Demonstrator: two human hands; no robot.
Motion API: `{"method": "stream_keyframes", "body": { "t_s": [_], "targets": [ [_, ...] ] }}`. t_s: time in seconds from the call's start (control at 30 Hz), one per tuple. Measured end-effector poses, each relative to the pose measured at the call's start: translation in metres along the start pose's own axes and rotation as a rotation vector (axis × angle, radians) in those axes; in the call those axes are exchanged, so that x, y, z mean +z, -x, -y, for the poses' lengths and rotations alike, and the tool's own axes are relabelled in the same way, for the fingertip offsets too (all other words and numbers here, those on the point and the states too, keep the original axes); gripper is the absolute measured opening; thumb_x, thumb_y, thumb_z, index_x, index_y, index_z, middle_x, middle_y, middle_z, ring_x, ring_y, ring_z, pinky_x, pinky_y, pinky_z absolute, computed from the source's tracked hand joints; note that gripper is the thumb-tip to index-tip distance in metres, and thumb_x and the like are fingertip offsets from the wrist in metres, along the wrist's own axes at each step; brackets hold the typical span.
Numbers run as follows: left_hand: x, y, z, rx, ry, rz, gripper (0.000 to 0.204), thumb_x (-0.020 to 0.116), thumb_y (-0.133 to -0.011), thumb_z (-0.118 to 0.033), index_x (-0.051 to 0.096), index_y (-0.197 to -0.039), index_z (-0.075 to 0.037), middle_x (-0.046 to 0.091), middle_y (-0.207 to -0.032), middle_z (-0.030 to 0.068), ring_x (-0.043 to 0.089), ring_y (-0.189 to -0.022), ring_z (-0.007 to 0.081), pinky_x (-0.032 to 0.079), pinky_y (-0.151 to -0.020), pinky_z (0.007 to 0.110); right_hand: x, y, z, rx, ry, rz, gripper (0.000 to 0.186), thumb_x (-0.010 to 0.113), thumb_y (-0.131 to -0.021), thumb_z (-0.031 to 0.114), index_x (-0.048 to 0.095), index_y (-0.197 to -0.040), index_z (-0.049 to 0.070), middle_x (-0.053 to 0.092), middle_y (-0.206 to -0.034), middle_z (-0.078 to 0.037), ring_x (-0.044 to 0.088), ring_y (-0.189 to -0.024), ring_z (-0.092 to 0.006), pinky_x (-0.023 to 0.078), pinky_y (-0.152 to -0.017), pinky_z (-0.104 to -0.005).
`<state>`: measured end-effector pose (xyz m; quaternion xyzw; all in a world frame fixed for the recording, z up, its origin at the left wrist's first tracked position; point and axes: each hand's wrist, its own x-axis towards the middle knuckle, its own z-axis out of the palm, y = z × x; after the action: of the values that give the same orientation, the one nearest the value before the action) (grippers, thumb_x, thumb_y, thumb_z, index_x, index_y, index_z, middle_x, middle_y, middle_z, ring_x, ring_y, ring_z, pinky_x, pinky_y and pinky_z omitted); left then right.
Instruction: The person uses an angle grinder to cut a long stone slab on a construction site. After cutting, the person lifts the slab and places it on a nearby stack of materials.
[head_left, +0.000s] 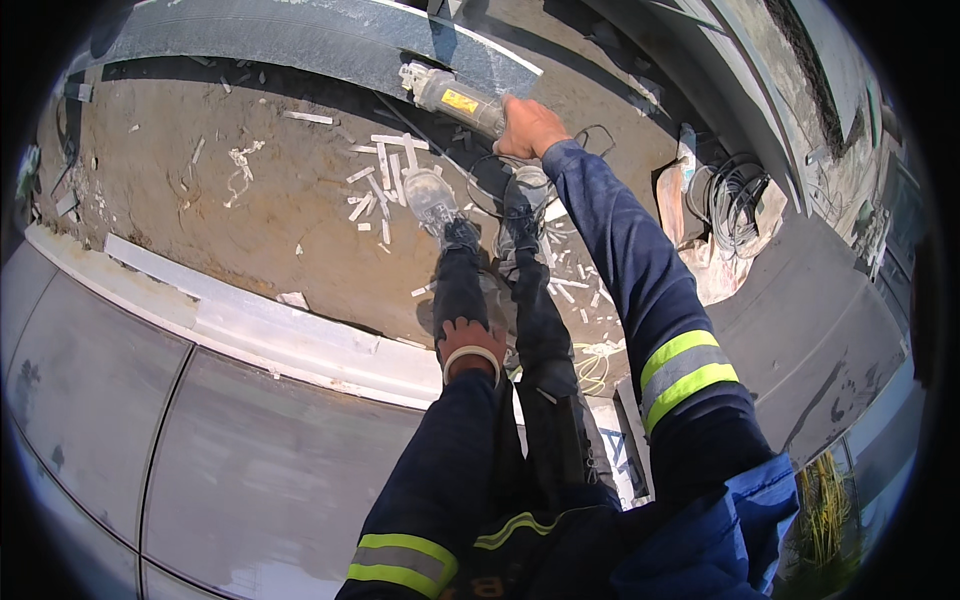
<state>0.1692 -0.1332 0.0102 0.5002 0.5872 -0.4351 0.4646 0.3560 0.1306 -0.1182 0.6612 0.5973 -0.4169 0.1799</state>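
Note:
My right hand (pixel 532 128) is closed round the rear end of a dusty grey angle grinder (pixel 455 100) with a yellow label. The grinder's head points left and lies at the near edge of a long, curved-looking grey slab (pixel 300 48). Whether its disc touches the slab cannot be made out. My left hand (pixel 472 340), with a pale band at the wrist, lies over my left leg (pixel 462 290) near the knee, fingers spread and holding no tool. Both sleeves are dark blue with reflective stripes.
Narrow pale offcuts (pixel 384 172) litter the dusty ground round my dust-covered shoes (pixel 432 194). A thin cable (pixel 480 185) passes near my feet. At the right, a coiled dark cable (pixel 735 205) lies on crumpled sheeting. Large grey panels (pixel 270 450) and a pale ledge (pixel 290 330) are at the left.

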Motion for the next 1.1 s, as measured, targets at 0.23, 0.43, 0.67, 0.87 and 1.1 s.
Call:
{"method": "stream_keyframes", "body": {
  "t_s": [0.23, 0.43, 0.67, 0.87, 1.1],
  "targets": [
    [-0.001, -0.001, 0.000, 0.000, 0.010, -0.002, 0.055, 0.053, -0.100, -0.052, 0.075, -0.122, -0.006, 0.062, -0.136, 0.0127, 0.049, -0.137, 0.0335, 0.047, -0.106, 0.053, -0.008, 0.035, -0.023, 0.038, -0.004, 0.047, 0.061, 0.084, -0.074, 0.025, 0.062, -0.125, 0.001, 0.072, -0.117, -0.026, 0.069, -0.113, -0.0425, 0.056, -0.096, -0.0487],
    [0.002, 0.000, 0.000, -0.003, 0.017, -0.008, 0.055, 0.052, -0.100, -0.050, 0.075, -0.122, -0.005, 0.061, -0.136, 0.0133, 0.049, -0.137, 0.0339, 0.047, -0.106, 0.053, -0.007, 0.037, -0.026, 0.018, -0.001, 0.005, 0.060, 0.084, -0.073, 0.024, 0.063, -0.124, 0.000, 0.073, -0.115, -0.026, 0.070, -0.111, -0.0425, 0.057, -0.095, -0.0478],
    [0.006, 0.002, 0.001, 0.001, 0.004, -0.047, 0.058, 0.056, -0.098, -0.051, 0.075, -0.119, 0.000, 0.063, -0.133, 0.0162, 0.053, -0.132, 0.0358, 0.048, -0.107, 0.049, 0.005, 0.011, -0.015, -0.023, -0.020, -0.022, 0.056, 0.081, -0.074, 0.024, 0.064, -0.122, 0.000, 0.073, -0.115, -0.025, 0.070, -0.111, -0.0409, 0.058, -0.095, -0.0471],
    [0.008, 0.002, 0.002, 0.007, -0.031, -0.081, 0.056, 0.056, -0.098, -0.049, 0.076, -0.117, -0.001, 0.065, -0.130, 0.0164, 0.055, -0.129, 0.0358, 0.049, -0.107, 0.047, 0.005, 0.004, -0.011, -0.030, -0.048, -0.026, 0.052, 0.079, -0.075, 0.021, 0.065, -0.121, -0.001, 0.073, -0.115, -0.025, 0.070, -0.111, -0.0404, 0.057, -0.096, -0.0459],
    [0.002, 0.002, 0.002, 0.009, -0.005, -0.070, 0.055, 0.056, -0.098, -0.049, 0.076, -0.117, -0.001, 0.066, -0.130, 0.0166, 0.056, -0.129, 0.0355, 0.049, -0.108, 0.047, 0.002, 0.044, -0.035, 0.008, -0.030, -0.018, 0.050, 0.077, -0.075, 0.018, 0.064, -0.119, -0.001, 0.073, -0.114, -0.027, 0.070, -0.111, -0.0415, 0.058, -0.095, -0.0463]
  ]
}}
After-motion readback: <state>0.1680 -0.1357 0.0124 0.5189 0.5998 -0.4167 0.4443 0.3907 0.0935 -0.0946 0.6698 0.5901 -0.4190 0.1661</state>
